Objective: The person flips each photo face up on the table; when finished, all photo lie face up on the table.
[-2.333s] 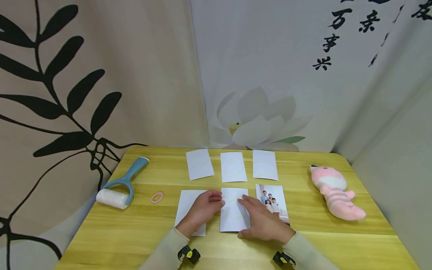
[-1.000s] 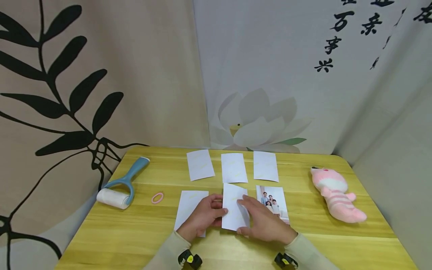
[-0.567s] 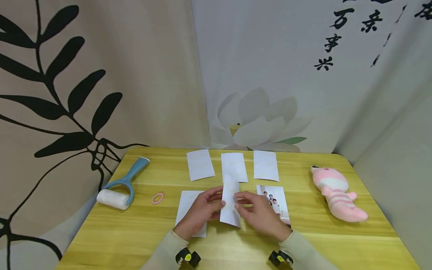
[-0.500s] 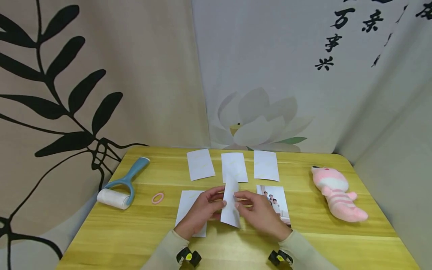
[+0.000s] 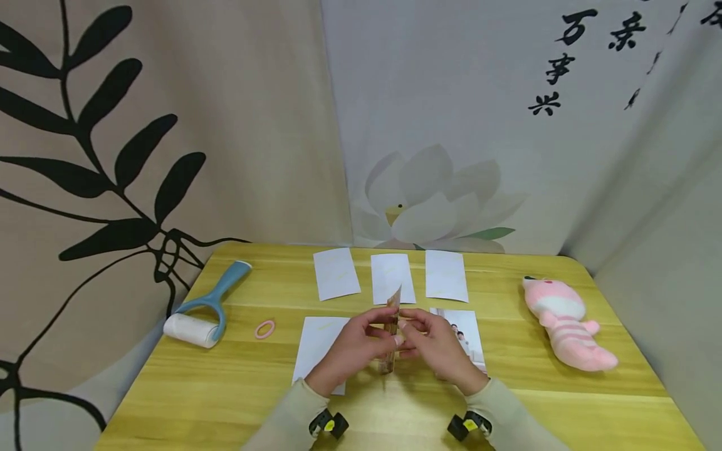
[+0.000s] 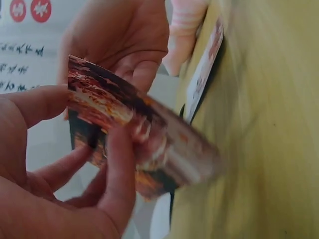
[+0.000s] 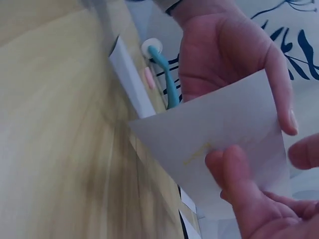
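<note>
Upright and almost edge-on in the head view, a photo print [image 5: 388, 363] is pinched between my two hands above the table. My left hand [image 5: 356, 346] grips it from the left; in the left wrist view that thumb lies on the reddish, dark picture side of the photo print [image 6: 174, 144]. On the other face my right hand [image 5: 442, 351] pinches it, its thumb against the white back of the photo print [image 7: 199, 124] in the right wrist view. A face-down print [image 5: 313, 341] lies left of the hands, and a face-up family photo [image 5: 469, 329] lies partly hidden behind the right hand.
Several face-down prints, such as the middle white print [image 5: 389, 272], form a row at the back of the wooden table [image 5: 186, 401]. A blue-handled lint roller [image 5: 211, 307] and a pink ring [image 5: 264, 329] lie left. A pink plush toy [image 5: 566, 329] lies right.
The middle front print, flat on the table at first, has been lifted and turned from its white back to edge-on, its picture side now facing left. Both hands have closed in around it.
</note>
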### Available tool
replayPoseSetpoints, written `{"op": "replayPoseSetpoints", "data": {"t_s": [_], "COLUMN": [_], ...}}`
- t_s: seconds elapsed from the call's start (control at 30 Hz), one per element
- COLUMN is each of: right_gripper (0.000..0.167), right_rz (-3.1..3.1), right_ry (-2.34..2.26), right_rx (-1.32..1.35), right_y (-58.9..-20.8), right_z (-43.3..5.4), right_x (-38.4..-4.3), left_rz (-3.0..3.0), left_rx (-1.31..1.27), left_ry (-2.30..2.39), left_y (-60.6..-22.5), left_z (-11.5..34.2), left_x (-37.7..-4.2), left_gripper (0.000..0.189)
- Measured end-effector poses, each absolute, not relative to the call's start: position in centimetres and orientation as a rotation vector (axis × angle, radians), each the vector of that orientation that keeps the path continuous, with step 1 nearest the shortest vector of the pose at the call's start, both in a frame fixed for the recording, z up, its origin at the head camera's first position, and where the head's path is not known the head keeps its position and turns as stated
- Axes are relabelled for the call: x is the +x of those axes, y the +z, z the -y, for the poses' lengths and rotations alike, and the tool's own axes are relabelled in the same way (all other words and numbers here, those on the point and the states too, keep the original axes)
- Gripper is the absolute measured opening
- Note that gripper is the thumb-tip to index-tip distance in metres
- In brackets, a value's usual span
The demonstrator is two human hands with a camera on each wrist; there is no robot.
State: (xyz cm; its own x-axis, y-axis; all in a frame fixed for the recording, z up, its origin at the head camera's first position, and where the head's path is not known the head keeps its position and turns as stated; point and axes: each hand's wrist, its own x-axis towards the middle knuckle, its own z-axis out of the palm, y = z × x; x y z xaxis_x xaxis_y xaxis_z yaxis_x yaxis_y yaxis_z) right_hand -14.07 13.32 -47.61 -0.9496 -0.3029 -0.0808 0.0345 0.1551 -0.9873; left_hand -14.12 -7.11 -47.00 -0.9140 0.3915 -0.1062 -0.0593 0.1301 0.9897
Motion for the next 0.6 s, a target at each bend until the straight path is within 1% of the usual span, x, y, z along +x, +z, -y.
{"op": "replayPoseSetpoints", "data": {"t_s": [0.1,0.3,0.6], "right_gripper": [0.057,0.052,0.047], "right_rz": [-2.115,-2.153,-2.16], "right_ry": [-1.899,-1.851,-1.837], "right_rx": [-0.225,-0.25,-0.246], "right_y": [-47.3,-47.2,-47.6], "right_z": [-13.5,-13.6,-13.8], "right_x": [-14.0,-14.1,-14.0], "left_rz": [-2.252,-2.563,-2.562], "left_rx": [0.367,0.408,0.376], "left_ry": [1.742,1.563,1.567], "left_y": [-46.8,-46.9,-46.8], "left_z": [6.4,5.2,5.1], "left_x": [-14.1,-13.8,-13.4], "left_gripper": [0.057,0.059,0.061]}}
